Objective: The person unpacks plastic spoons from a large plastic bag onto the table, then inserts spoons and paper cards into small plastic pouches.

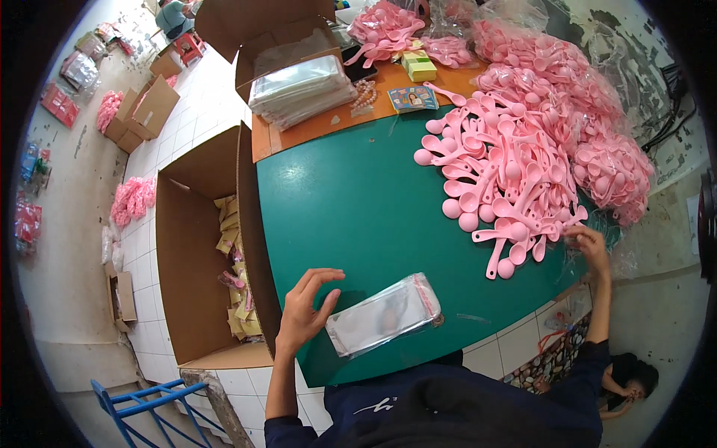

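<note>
Pink spoons [515, 172] lie in a loose heap on the R side of the green tabletop [336, 201]. All same pale pink, smooth matte finish, prob. plastic: deep round bowls, flat handles, some w/ a small hole near the end. They point every which way, some bowls up, some down.

R hand [588, 248] is at the heap's near R edge, fingertips by a spoon; can't tell if they're pinched on it. L hand [302, 308] is empty, thumb & fingers apart, just beside a stack of clear bags [385, 315] near the table's front edge. Bags = thin, glossy, rectangular film w/ a reddish strip at the R end.

More spoons sit in crinkly see-thru sacks [612, 172] behind & R. Cardboard box [187, 299] on the L, brown, open, w/ tan packets [243, 321] inside. Far side: colourful printed card [413, 98], text too small to read, nr a yellow-green paper block [420, 69].
</note>
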Demonstrator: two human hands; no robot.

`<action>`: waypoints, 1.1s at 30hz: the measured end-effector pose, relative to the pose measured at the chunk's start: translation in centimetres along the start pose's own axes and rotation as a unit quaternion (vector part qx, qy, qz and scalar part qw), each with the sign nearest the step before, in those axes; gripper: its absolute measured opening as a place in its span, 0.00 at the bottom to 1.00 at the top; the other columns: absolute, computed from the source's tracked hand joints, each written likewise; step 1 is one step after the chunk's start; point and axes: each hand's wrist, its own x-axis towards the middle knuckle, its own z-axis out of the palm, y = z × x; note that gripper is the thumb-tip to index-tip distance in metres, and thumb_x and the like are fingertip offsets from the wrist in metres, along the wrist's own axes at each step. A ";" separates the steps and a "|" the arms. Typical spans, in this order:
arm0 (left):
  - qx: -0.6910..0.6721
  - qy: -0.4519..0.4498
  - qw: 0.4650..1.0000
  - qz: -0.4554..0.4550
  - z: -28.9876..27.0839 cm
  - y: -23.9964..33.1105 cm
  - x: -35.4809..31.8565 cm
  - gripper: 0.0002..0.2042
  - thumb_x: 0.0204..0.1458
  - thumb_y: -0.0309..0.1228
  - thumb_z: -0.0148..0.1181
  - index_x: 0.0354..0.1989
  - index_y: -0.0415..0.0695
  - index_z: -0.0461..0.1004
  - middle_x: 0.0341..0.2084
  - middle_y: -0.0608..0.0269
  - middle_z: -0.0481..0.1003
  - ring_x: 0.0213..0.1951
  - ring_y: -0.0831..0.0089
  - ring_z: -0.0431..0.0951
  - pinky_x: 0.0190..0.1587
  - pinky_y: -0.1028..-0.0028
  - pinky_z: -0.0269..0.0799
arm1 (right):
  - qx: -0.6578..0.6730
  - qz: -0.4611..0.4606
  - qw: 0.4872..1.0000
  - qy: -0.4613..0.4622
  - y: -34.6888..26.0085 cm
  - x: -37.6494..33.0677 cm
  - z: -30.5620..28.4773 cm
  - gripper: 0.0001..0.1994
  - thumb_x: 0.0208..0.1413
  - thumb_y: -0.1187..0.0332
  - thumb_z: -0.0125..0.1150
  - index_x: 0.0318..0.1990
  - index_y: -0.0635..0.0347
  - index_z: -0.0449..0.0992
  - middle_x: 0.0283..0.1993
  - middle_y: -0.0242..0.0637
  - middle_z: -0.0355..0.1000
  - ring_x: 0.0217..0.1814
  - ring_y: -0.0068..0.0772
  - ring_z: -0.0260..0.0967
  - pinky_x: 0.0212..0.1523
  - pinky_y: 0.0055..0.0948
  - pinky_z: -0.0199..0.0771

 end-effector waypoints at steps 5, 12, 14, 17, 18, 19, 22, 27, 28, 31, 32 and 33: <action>0.015 0.006 1.000 -0.007 -0.9 0.2 -0.8 0.09 0.43 0.21 0.54 0.36 0.40 0.69 0.35 0.57 0.71 0.38 0.65 0.73 0.39 0.72 0.68 | -0.410 0.027 0.910 -0.062 -1.3 3.4 -6.3 0.11 0.52 0.69 0.47 0.39 0.66 0.71 0.39 0.33 0.70 0.41 0.26 0.67 0.43 0.24 0.65; 0.015 0.014 1.000 -0.015 -1.4 -0.1 -1.0 0.09 0.44 0.22 0.54 0.35 0.39 0.69 0.35 0.58 0.71 0.38 0.64 0.73 0.38 0.73 0.69 | 0.074 0.012 0.996 0.049 -5.2 8.2 -12.9 0.14 0.51 0.67 0.47 0.44 0.64 0.69 0.43 0.40 0.69 0.44 0.36 0.66 0.45 0.29 0.65; 0.015 0.015 1.000 -0.011 -1.2 -0.1 -0.7 0.09 0.44 0.22 0.54 0.35 0.40 0.69 0.35 0.58 0.71 0.38 0.64 0.73 0.37 0.73 0.69 | -0.072 -0.081 0.993 0.056 -7.1 10.1 -11.4 0.13 0.50 0.67 0.48 0.42 0.63 0.70 0.42 0.39 0.69 0.43 0.37 0.66 0.44 0.30 0.65; 0.025 0.030 0.999 0.001 -0.8 -0.1 -0.9 0.09 0.44 0.22 0.54 0.36 0.40 0.69 0.33 0.58 0.71 0.36 0.66 0.73 0.34 0.74 0.69 | -0.274 -0.222 0.934 0.053 -10.9 14.6 -4.7 0.12 0.49 0.68 0.50 0.41 0.62 0.70 0.40 0.37 0.69 0.42 0.37 0.66 0.43 0.31 0.64; 0.015 0.017 0.999 -0.035 -0.7 0.1 -0.8 0.09 0.44 0.22 0.54 0.36 0.40 0.69 0.32 0.59 0.71 0.36 0.67 0.73 0.33 0.73 0.69 | -0.334 -0.265 0.903 0.050 -12.3 16.2 -1.5 0.12 0.48 0.68 0.51 0.40 0.62 0.71 0.40 0.37 0.69 0.42 0.37 0.66 0.43 0.31 0.64; -0.004 0.003 0.998 -0.063 -0.4 0.0 -0.6 0.09 0.44 0.23 0.54 0.35 0.41 0.69 0.32 0.59 0.71 0.35 0.68 0.73 0.32 0.73 0.69 | -0.133 -0.226 0.965 0.012 -14.8 17.5 3.7 0.11 0.47 0.71 0.52 0.40 0.62 0.70 0.38 0.34 0.69 0.41 0.31 0.66 0.41 0.28 0.66; 0.024 -0.068 0.997 -0.010 1.4 0.6 0.7 0.09 0.43 0.27 0.56 0.35 0.42 0.69 0.31 0.59 0.69 0.33 0.67 0.73 0.33 0.72 0.69 | -0.190 -0.372 0.904 -0.089 -15.4 22.9 15.3 0.14 0.37 0.82 0.54 0.36 0.63 0.69 0.35 0.38 0.67 0.39 0.31 0.66 0.36 0.24 0.67; 0.116 -0.135 0.982 0.063 4.1 1.0 1.1 0.14 0.44 0.37 0.57 0.36 0.44 0.68 0.31 0.58 0.67 0.34 0.63 0.70 0.35 0.69 0.68 | -0.262 -0.446 0.856 -0.019 -15.4 26.6 26.6 0.12 0.37 0.80 0.49 0.34 0.60 0.69 0.35 0.41 0.66 0.36 0.41 0.65 0.35 0.33 0.65; 0.114 -0.136 0.982 0.068 4.4 1.3 1.0 0.15 0.43 0.38 0.57 0.36 0.43 0.67 0.32 0.57 0.66 0.34 0.62 0.70 0.35 0.69 0.67 | -0.335 -0.419 0.844 -0.001 -15.7 26.3 27.0 0.12 0.38 0.79 0.49 0.34 0.60 0.68 0.34 0.41 0.67 0.36 0.41 0.66 0.34 0.33 0.65; 0.110 -0.149 0.980 0.069 5.0 1.4 0.9 0.18 0.42 0.41 0.58 0.37 0.42 0.66 0.32 0.57 0.65 0.33 0.62 0.69 0.35 0.68 0.67 | -0.304 -0.425 0.847 -0.095 -16.2 25.0 24.9 0.04 0.40 0.76 0.50 0.27 0.62 0.67 0.31 0.39 0.67 0.32 0.36 0.66 0.30 0.29 0.65; 0.121 -0.139 0.980 0.071 5.2 1.2 0.6 0.18 0.42 0.40 0.59 0.37 0.41 0.66 0.30 0.57 0.65 0.33 0.62 0.69 0.34 0.68 0.67 | -0.228 -0.375 0.883 -0.164 -17.7 23.5 22.7 0.02 0.41 0.75 0.51 0.25 0.62 0.66 0.28 0.38 0.67 0.29 0.31 0.65 0.29 0.26 0.64; 0.129 -0.128 0.981 0.070 5.5 0.6 0.4 0.19 0.41 0.40 0.59 0.37 0.41 0.66 0.29 0.57 0.64 0.32 0.62 0.68 0.34 0.68 0.67 | -0.150 -0.319 0.906 -0.235 -19.1 21.9 20.2 0.04 0.43 0.74 0.52 0.22 0.63 0.66 0.25 0.38 0.66 0.27 0.26 0.64 0.28 0.24 0.63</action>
